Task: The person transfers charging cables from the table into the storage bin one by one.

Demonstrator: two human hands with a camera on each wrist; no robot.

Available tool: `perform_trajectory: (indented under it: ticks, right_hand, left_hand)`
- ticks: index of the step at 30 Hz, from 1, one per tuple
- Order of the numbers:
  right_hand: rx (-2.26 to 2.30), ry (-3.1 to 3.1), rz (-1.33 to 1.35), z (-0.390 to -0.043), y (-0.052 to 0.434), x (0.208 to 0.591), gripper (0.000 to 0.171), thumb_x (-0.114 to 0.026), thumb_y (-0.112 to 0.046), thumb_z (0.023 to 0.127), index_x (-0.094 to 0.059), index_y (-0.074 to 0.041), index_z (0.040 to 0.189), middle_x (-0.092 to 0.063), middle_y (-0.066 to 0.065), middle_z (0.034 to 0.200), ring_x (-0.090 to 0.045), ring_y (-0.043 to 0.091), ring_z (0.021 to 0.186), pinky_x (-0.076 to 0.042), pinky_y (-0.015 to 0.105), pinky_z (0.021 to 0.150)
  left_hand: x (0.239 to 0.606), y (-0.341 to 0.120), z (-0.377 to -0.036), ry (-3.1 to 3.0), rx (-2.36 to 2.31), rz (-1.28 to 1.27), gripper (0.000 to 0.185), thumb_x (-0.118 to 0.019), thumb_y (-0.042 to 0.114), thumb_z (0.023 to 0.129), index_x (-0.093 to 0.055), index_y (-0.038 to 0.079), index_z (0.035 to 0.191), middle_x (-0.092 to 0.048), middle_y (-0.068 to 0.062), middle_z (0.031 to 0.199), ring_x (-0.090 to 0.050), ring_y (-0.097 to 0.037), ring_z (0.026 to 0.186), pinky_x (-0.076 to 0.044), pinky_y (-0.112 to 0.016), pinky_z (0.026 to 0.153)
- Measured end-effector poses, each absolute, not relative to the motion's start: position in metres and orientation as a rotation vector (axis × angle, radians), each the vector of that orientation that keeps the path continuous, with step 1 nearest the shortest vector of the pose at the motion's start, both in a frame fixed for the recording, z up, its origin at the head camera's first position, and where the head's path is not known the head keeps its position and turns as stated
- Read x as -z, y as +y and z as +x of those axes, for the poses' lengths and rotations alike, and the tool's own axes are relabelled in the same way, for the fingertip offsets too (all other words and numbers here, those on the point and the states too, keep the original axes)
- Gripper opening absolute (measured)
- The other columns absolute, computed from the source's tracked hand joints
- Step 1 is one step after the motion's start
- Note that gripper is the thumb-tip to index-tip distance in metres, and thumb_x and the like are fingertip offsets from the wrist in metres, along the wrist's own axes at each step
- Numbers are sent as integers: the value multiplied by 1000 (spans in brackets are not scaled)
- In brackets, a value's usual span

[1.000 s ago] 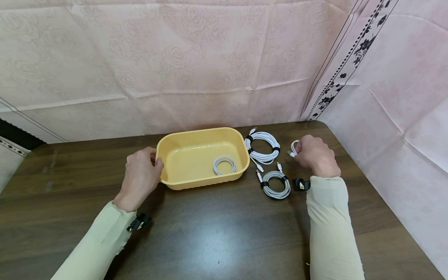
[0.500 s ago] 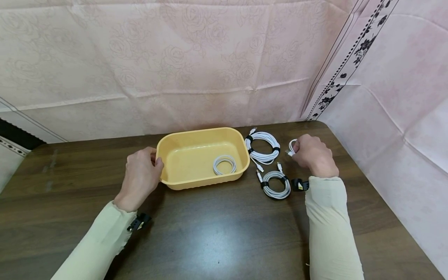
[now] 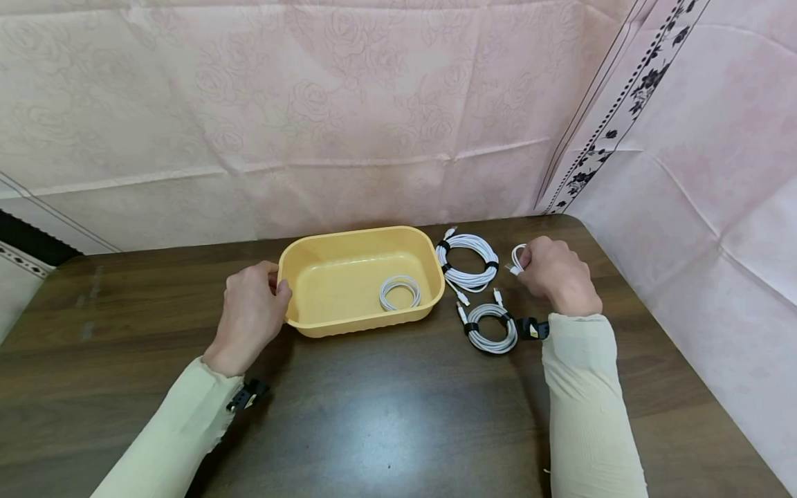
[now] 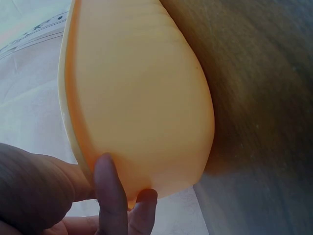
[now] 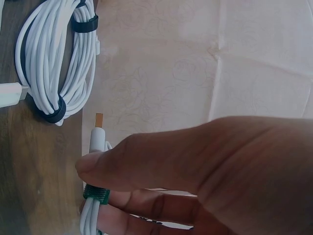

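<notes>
At a dark brown wooden table (image 3: pixel 386 415) backed by pale pink rose-patterned cloth (image 3: pixel 311 104), a person in cream sleeves works with both hands. The right hand (image 3: pixel 556 275) has its fingers curled round a small coiled white cable bound with a green tie (image 3: pixel 518 258); the right wrist view shows the thumb (image 5: pixel 146 164) pressed across the bundle just above the green tie, the other fingers tucked beneath it, and a metal plug tip standing up just past the thumb. The coil sits in the hand, raised off the table near its far right corner.

The left hand (image 3: pixel 250 315) grips the left end of a shallow yellow-orange plastic tub with rounded corners (image 3: pixel 349 238); in the left wrist view the thumb (image 4: pixel 110 193) lies against the outer wall below the rim while a fingertip curls up from underneath. Inside the tub, toward the side away from those fingers, lies a small loose white cable coil (image 3: pixel 400 292).

Between the tub and the right hand's fingertips rests a large white cable coil with black straps (image 3: pixel 467 263). Just below it, beside the right wrist, lies a smaller white cable coil with black straps (image 3: pixel 490 328).
</notes>
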State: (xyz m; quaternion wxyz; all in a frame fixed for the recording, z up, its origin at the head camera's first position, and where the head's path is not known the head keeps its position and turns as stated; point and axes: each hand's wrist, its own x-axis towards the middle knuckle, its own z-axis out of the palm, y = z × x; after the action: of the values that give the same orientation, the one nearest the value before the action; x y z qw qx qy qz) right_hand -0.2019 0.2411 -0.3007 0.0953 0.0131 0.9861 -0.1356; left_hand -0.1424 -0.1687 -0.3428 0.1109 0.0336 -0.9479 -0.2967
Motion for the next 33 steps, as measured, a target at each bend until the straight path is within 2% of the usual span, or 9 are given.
perform_trajectory:
  ticks: [10, 33]
  right_hand:
    - [454, 2937, 33, -201, 244, 297, 22, -55, -9, 88, -71, -11, 102, -64, 17, 97, -55, 32, 80, -45, 43, 65]
    - [459, 2978, -30, -202, 234, 286, 23, -52, -7, 86, -71, -12, 98, -64, 15, 95, -55, 32, 81, -45, 43, 66]
  left_hand:
    - [342, -168, -142, -2807, 887, 111, 31, -55, 10, 98, -66, -11, 119, -70, -24, 95, -66, -28, 74, -57, -35, 59]
    - [339, -170, -142, -2808, 888, 106, 31, -54, 10, 98, -66, -11, 118, -68, -23, 92, -65, -26, 69, -54, -31, 56]
